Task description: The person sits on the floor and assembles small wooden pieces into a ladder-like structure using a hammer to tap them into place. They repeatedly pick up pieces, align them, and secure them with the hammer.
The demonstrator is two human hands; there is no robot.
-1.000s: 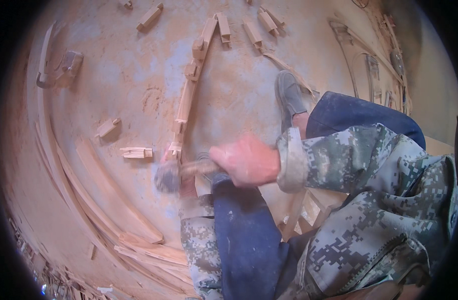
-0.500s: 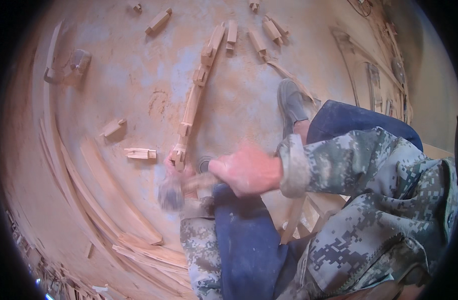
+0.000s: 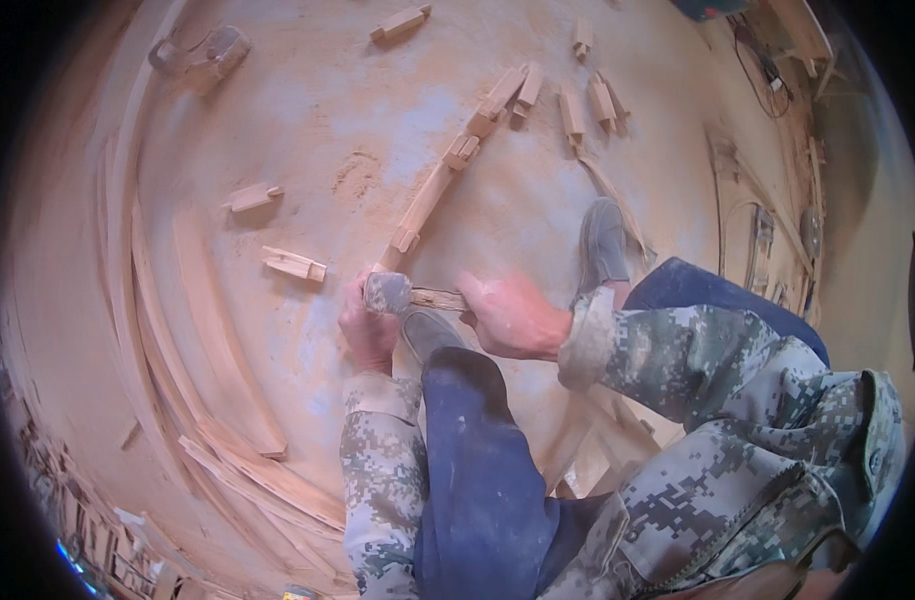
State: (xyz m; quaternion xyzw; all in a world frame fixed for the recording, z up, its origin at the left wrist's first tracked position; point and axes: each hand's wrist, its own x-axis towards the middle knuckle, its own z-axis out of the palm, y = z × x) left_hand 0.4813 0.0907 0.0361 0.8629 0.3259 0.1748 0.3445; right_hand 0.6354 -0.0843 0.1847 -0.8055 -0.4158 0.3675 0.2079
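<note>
Wooden strip (image 3: 424, 203): lies on the dusty floor (image 3: 307, 120)
Right hand (image 3: 512, 315): fist wrapped around hammer (image 3: 402, 295)
Left hand (image 3: 367, 330): fingers curled at strip's end; grip unclear

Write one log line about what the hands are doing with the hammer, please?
right hand: grips hammer by wooden handle | hammer head: at near end of long wooden strip | left hand: beside hammer head, on floor

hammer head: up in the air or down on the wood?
Down. The hammer head sits at the near end of the long wooden strip, beside the left hand; the right hand grips its handle. Actual contact: cannot tell.
</note>
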